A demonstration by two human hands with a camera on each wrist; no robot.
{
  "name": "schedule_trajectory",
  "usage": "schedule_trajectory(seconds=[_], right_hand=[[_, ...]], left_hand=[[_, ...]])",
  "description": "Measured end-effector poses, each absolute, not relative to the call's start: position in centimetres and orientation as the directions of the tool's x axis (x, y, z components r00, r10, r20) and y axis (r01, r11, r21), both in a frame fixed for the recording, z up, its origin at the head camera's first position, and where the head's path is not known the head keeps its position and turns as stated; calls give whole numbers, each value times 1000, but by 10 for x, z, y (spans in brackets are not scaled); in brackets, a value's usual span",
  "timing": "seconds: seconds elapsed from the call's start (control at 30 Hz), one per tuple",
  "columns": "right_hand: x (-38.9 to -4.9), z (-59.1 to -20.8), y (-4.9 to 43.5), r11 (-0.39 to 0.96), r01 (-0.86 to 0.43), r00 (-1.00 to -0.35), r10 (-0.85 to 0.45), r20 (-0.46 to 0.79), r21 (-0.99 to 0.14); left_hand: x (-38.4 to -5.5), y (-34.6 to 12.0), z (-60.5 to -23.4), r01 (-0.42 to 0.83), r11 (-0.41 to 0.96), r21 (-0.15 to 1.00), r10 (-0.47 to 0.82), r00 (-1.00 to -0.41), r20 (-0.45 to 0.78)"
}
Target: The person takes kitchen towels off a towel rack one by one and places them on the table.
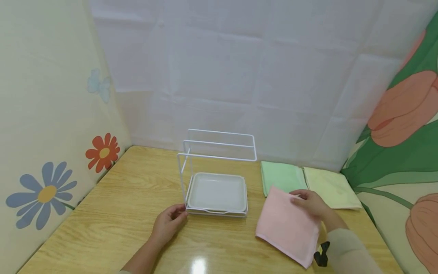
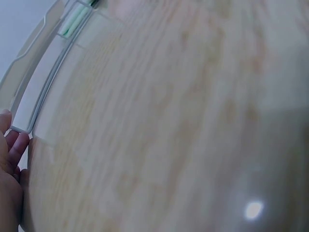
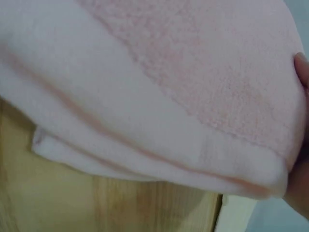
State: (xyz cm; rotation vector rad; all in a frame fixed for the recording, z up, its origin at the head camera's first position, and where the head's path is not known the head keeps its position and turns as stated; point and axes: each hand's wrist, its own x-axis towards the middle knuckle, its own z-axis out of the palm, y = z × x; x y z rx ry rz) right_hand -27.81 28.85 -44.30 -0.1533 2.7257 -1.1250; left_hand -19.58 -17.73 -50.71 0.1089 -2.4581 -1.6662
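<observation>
A white wire rack (image 1: 217,156) stands on the table with a shallow white tray (image 1: 217,193) in its base. My left hand (image 1: 168,223) holds the rack's front left corner, and in the left wrist view the fingers (image 2: 17,147) lie around the wire there. Over on the right, a folded pink towel (image 1: 286,227) hangs tilted from my right hand (image 1: 312,204), pinched near its upper edge between thumb and fingers. The right wrist view is mostly filled by the pink towel (image 3: 159,106), with only part of that hand showing at the side.
A folded green towel (image 1: 282,176) and a folded yellow towel (image 1: 330,188) lie side by side at the back right of the wooden table (image 1: 137,190). A white sheet (image 1: 219,76) hangs behind, with flower-patterned walls on both sides.
</observation>
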Motion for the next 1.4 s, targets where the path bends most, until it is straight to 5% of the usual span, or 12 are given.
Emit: schedule_trajectory(seconds=[0.33, 0.87, 1.4], right_hand=[[-275, -466, 283, 648, -23, -962, -222, -160, -761], [-267, -475, 280, 720, 6, -989, -97, -110, -693], [-198, -462, 212, 811, 96, -995, 92, -36, -577]], left_hand=[[-197, -176, -506, 26, 366, 930, -155, -984, 89], [-197, -174, -511, 44, 365, 930, -150, -983, 105], [-197, -178, -509, 57, 386, 921, -152, -980, 125]])
